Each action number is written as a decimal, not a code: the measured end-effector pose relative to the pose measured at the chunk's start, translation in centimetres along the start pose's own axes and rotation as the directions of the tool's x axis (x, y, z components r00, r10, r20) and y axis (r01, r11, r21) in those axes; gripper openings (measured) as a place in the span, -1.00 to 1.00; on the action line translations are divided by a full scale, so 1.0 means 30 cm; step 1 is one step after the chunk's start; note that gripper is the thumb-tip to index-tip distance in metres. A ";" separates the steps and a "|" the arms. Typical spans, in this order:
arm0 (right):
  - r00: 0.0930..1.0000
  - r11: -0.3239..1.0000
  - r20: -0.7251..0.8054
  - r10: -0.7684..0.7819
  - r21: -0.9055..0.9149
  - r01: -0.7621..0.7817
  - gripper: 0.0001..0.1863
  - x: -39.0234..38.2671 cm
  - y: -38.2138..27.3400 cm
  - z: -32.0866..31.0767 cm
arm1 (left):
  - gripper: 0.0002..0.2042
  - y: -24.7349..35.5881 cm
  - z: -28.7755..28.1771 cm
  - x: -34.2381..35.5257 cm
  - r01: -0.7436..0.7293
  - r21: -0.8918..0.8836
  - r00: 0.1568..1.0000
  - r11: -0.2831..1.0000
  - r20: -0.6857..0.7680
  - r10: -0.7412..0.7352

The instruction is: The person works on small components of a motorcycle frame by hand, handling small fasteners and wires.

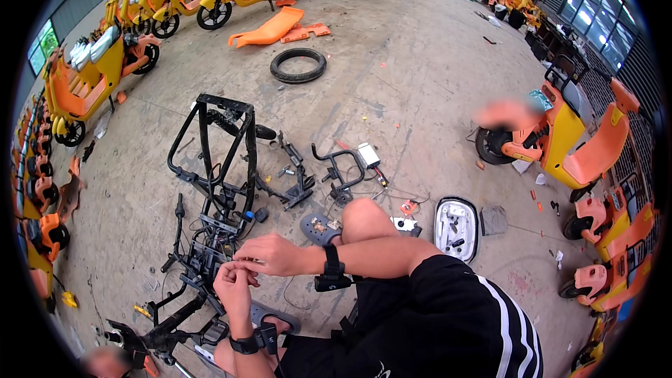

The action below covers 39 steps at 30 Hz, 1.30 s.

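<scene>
My left hand (232, 287) and my right hand (273, 255) meet in front of me, with their fingertips close together. Both have their fingers closed in a pinch. Whatever lies between the fingertips is too small or hidden to make out. Just beyond and to the left of them, a stripped black scooter frame (203, 176) lies on the concrete floor, with cables and brackets about its middle. A small connector block (260, 215) with a blue part beside it sits on the frame, a little past my right hand.
Loose black metal brackets (343, 168), a white box with wires (367, 155) and a white tray-like shell (442, 229) holding small parts lie past my knee. A tyre (298, 65) and an orange body panel (269, 28) lie farther off. Yellow and orange scooters (588, 140) stand around.
</scene>
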State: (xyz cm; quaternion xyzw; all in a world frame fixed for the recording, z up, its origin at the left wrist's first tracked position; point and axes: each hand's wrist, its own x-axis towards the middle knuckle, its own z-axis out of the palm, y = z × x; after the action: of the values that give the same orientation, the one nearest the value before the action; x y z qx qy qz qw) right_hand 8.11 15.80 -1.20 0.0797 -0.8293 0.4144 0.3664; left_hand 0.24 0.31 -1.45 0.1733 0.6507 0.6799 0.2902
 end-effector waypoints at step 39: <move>0.997 0.996 0.016 -0.079 -0.045 0.080 -0.71 0.014 -0.009 0.010 | -0.88 0.020 0.000 -0.038 -0.024 0.038 0.996 0.999 -0.083 0.027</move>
State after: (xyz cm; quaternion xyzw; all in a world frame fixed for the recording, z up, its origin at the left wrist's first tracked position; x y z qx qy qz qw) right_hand 7.76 15.48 -0.85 0.1072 -0.8372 0.3799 0.3785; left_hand 1.02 -0.40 -0.70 0.1582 0.6725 0.6781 0.2510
